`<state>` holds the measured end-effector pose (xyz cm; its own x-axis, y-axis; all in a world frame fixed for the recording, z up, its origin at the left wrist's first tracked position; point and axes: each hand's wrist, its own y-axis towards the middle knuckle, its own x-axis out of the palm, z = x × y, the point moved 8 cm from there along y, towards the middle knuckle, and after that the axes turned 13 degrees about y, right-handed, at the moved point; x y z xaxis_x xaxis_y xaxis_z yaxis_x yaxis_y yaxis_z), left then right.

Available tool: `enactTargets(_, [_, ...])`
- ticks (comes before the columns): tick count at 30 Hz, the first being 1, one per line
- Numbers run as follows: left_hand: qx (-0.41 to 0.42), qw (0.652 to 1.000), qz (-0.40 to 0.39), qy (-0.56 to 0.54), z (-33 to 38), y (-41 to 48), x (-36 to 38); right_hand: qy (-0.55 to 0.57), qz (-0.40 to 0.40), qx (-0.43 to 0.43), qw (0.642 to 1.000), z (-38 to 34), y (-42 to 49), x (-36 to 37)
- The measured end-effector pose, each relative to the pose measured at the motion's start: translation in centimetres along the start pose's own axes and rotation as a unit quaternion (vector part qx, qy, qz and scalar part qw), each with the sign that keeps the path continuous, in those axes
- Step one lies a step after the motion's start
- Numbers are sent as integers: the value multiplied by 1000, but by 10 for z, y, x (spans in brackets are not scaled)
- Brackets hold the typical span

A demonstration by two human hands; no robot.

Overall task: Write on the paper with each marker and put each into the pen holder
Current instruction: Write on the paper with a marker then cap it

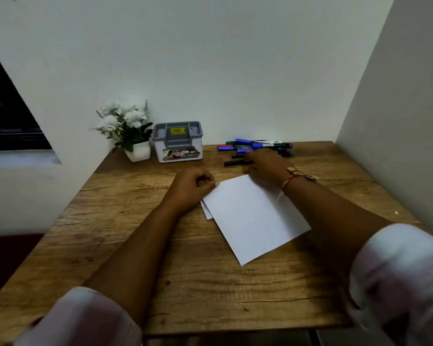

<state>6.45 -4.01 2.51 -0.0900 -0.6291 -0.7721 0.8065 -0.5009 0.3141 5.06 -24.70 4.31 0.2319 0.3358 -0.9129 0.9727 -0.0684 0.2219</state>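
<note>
White paper [254,217] lies tilted on the wooden table [125,221], with a second sheet peeking out under its left edge. My left hand [194,187] rests curled on the paper's top left corner. My right hand [266,166] reaches over the paper's far edge, palm down, its fingers touching a black marker [235,163]. Whether the fingers grip it is hidden. Behind the hand lies a pile of markers [256,145] in blue, red, green and black. The grey and white pen holder [177,142] stands at the back, left of the markers.
A white pot of white flowers [129,131] stands in the back left corner beside the pen holder. Walls close the table at the back and right. A dark window [8,116] is on the left.
</note>
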Motion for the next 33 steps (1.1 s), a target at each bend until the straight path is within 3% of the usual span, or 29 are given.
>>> enactTargets(10, [-14, 999, -14, 30, -8, 5, 7, -47, -34, -5, 998, -12, 21, 12])
enactTargets(18, [-8, 998, 5, 58, -5, 5, 8, 45, 70, -99, 992, -70, -13, -39])
enactTargets(27, [23, 996, -11, 87, 4, 3, 11, 64, -28, -94, 993, -59, -49, 14])
enactTargets(33, [102, 990, -22, 95, 24, 3, 17, 103, -19, -132, 986, -61, -50, 13])
